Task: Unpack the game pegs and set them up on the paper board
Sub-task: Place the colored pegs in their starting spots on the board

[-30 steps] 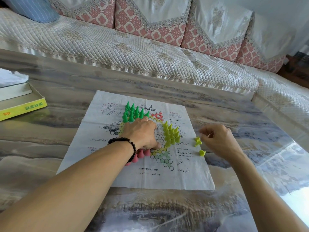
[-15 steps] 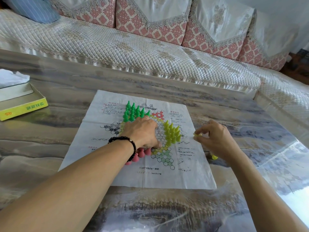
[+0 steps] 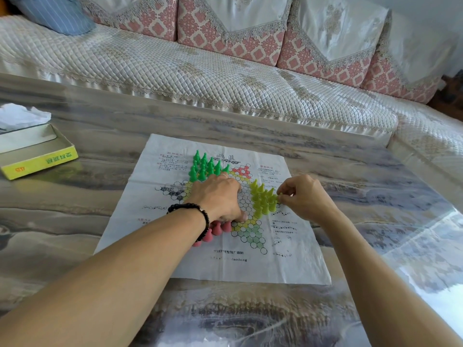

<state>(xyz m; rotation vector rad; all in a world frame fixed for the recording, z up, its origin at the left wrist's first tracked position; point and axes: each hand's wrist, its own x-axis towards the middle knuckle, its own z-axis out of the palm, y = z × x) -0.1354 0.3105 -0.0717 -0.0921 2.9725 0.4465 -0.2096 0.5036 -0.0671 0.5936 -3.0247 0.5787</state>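
Note:
A white paper board (image 3: pixel 175 246) with a printed star of hexagon cells lies on the marbled table. Green pegs (image 3: pixel 204 166) stand grouped at its far left point. Yellow-green pegs (image 3: pixel 263 200) stand grouped at its right point. Pink pegs (image 3: pixel 215 230) show partly under my left wrist. My left hand (image 3: pixel 218 196) rests palm down on the middle of the board, fingers curled, pressing the paper. My right hand (image 3: pixel 303 196) pinches a yellow-green peg (image 3: pixel 278 196) at the right edge of the yellow-green group.
A yellow open box (image 3: pixel 37 156) with a white tissue behind it sits at the table's far left. A quilted sofa (image 3: pixel 200 71) runs along the far side. The table's glossy right edge (image 3: pixel 438 246) reflects light.
My right hand picked a yellow-green peg off the table right of the board and carried it left to the yellow-green group. My left hand stayed on the board.

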